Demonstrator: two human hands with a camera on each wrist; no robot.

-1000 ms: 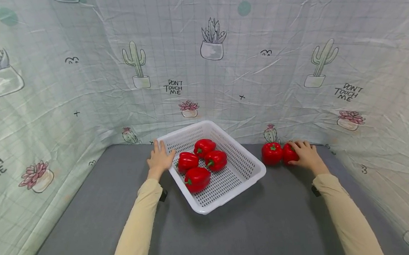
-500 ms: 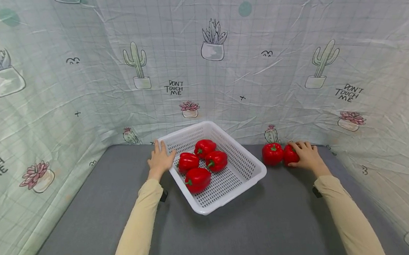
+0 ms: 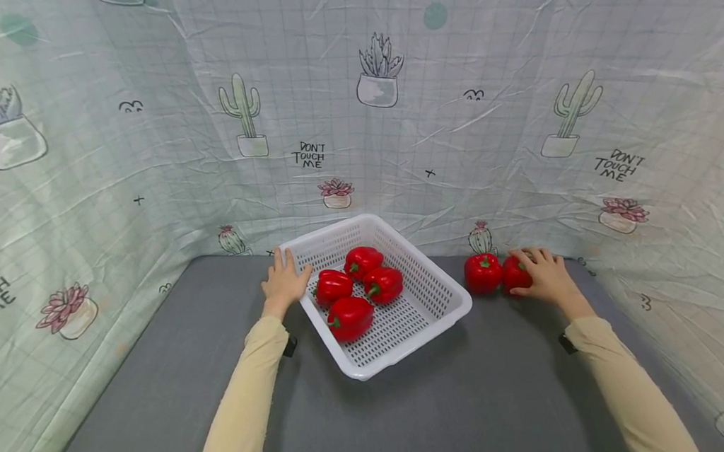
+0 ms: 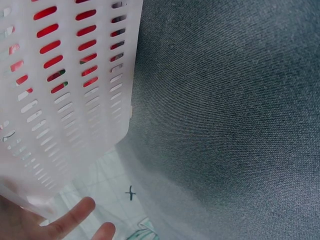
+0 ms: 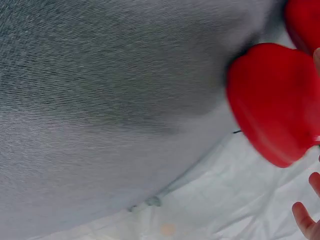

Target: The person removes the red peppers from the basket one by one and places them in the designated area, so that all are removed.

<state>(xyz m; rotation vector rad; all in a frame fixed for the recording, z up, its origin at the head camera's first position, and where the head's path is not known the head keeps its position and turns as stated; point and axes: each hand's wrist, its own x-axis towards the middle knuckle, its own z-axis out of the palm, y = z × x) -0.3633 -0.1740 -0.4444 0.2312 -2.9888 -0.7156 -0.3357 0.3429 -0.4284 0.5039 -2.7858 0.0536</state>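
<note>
My left hand rests at the left corner of a white perforated basket, fingers spread along its rim. Several red bell peppers lie inside the basket; the left wrist view shows their red through the slots in its wall. My right hand reaches over a red bell pepper on the grey table, partly covering it. In the right wrist view, a couple of fingertips stand out straight, apart from this pepper. Another red bell pepper sits close on its left.
A grey cloth-like surface covers the table. Behind it and along both sides hangs a pale curtain printed with cacti and potted plants. The two loose peppers stand near the table's back edge, right of the basket.
My right wrist and forearm have shifted slightly to the right, while the hand stays over the same pepper. The left hand, the basket and the peppers look unmoved.
</note>
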